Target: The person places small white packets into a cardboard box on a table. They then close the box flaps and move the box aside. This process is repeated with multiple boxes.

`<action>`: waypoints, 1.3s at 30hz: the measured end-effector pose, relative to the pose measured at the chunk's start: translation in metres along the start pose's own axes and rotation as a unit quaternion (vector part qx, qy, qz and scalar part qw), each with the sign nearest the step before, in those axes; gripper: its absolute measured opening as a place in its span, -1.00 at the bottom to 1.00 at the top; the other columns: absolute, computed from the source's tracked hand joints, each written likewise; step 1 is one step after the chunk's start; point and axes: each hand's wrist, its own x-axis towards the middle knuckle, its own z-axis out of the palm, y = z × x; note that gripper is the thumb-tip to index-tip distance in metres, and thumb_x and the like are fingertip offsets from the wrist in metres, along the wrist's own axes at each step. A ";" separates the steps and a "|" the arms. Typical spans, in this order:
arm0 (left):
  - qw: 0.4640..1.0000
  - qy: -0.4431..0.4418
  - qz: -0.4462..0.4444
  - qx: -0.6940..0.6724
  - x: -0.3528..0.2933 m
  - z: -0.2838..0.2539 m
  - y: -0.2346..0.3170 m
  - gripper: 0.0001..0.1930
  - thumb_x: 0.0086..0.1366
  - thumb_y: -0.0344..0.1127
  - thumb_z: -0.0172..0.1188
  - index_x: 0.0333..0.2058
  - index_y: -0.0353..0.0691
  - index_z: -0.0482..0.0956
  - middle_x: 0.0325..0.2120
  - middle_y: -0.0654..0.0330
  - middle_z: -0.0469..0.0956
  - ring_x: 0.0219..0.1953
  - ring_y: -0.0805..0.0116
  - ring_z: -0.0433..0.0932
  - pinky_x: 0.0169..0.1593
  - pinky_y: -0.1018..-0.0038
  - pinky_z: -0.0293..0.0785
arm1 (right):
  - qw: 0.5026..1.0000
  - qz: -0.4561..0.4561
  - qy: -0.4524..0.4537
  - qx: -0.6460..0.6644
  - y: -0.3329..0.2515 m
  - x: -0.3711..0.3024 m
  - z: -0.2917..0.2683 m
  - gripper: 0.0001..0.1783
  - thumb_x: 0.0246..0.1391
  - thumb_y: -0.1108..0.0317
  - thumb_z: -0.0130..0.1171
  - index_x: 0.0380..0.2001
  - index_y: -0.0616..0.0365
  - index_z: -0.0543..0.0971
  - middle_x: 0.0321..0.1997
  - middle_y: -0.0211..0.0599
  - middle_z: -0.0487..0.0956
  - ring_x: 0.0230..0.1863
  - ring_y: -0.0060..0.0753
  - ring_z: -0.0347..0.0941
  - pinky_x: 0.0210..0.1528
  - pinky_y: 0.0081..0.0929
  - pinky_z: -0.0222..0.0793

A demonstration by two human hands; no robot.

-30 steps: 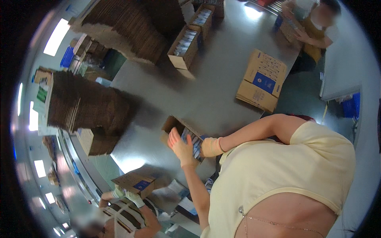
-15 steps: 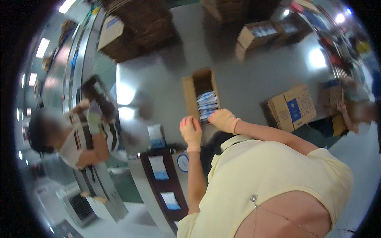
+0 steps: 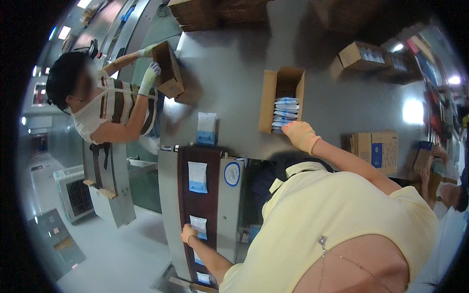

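Note:
An open cardboard carton (image 3: pixel 267 105) stands on the metal table with a row of white-and-blue pouches (image 3: pixel 286 111) in its near half. My right hand (image 3: pixel 301 136), in a pale orange glove, is closed on the carton's near right corner, against the last pouch. Lower left, a dark red conveyor belt (image 3: pixel 183 205) carries several of the same pouches. My left hand (image 3: pixel 188 233), also gloved, has its fingers closed on the left edge of one belt pouch (image 3: pixel 198 224). Farther up the belt lies another pouch (image 3: pixel 198 177). Beyond the belt's end, one more pouch (image 3: pixel 206 128) rests on the table.
At left a co-worker (image 3: pixel 115 102) in gloves tilts an open carton (image 3: pixel 168 71). Flattened cartons (image 3: pixel 376 150) are stacked right of my carton, near another person's hands (image 3: pixel 430 166). Filled cartons (image 3: pixel 364 56) stand at the far right; brown cardboard (image 3: pixel 215 14) is piled at the far edge.
My left hand has left the carton and reached down to a pouch on the belt. My right hand stays at the carton. The view has shifted, and the co-worker's carton is raised over the table.

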 end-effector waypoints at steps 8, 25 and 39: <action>0.864 0.135 0.335 -0.350 0.059 -0.071 0.092 -0.64 0.02 -0.19 0.34 -0.48 -0.42 0.46 -0.61 0.07 0.48 -0.56 0.27 0.32 -0.41 0.29 0.32 | 1.000 0.011 -0.005 0.011 -0.002 -0.003 -0.005 -0.78 0.00 0.42 0.11 -0.22 0.10 0.52 -0.27 -0.28 0.57 -0.15 -0.23 0.52 -0.20 -0.31 0.49; 0.792 0.165 0.587 -0.020 -0.026 -0.161 0.471 -0.54 -0.01 -0.30 0.36 -0.12 -0.29 0.47 -0.28 0.06 0.60 -0.25 0.17 0.56 -0.04 0.30 0.40 | 0.997 0.037 0.022 0.064 0.009 -0.011 0.007 -0.84 -0.04 0.40 0.13 -0.31 0.08 0.57 -0.29 -0.27 0.61 -0.19 -0.20 0.56 -0.23 -0.28 0.52; 0.499 -0.143 0.676 -0.523 -0.131 -0.247 0.488 -0.49 -0.17 -0.41 0.43 -0.15 -0.33 0.52 -0.22 0.11 0.57 -0.19 0.23 0.56 -0.14 0.30 0.52 | 0.995 0.048 0.033 0.076 -0.002 -0.012 -0.003 -0.85 -0.07 0.34 0.15 -0.37 0.06 0.56 -0.34 -0.32 0.61 -0.23 -0.24 0.57 -0.32 -0.29 0.50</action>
